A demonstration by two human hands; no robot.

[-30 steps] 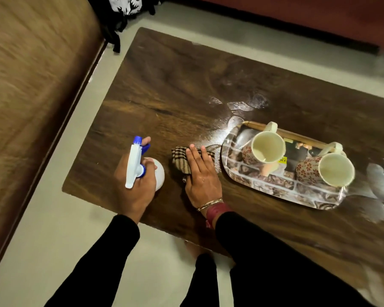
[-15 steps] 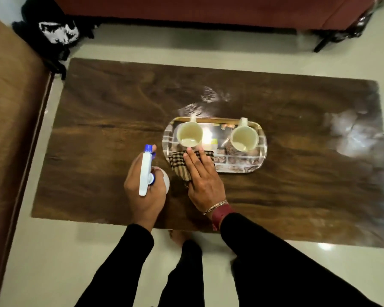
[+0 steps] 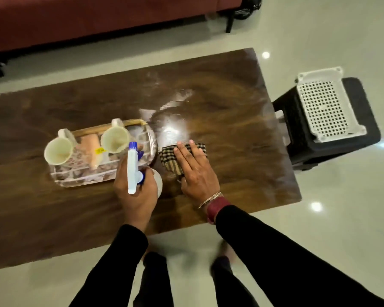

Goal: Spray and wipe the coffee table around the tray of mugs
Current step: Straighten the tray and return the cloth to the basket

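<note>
A dark wooden coffee table (image 3: 242,111) fills the middle of the view, with wet streaks near its centre. On it stands a glossy patterned tray (image 3: 80,178) carrying two cream mugs (image 3: 58,150) (image 3: 115,140). My left hand (image 3: 135,193) grips a white spray bottle (image 3: 133,171) with a blue nozzle, held over the tray's right end. Just right of the tray, my right hand (image 3: 195,171) presses flat, fingers straight, on a checked brown cloth (image 3: 171,158) lying on the tabletop.
A dark red sofa (image 3: 98,18) runs along the far side of the table. A black stool (image 3: 328,138) with a white perforated basket (image 3: 324,109) on it stands off the table's right end. Pale glossy floor surrounds the table; my legs show at the near edge.
The cloth and my right hand have travelled from the tray's left side, along its front, to its right side. My left hand followed with the bottle. My view swung right.
</note>
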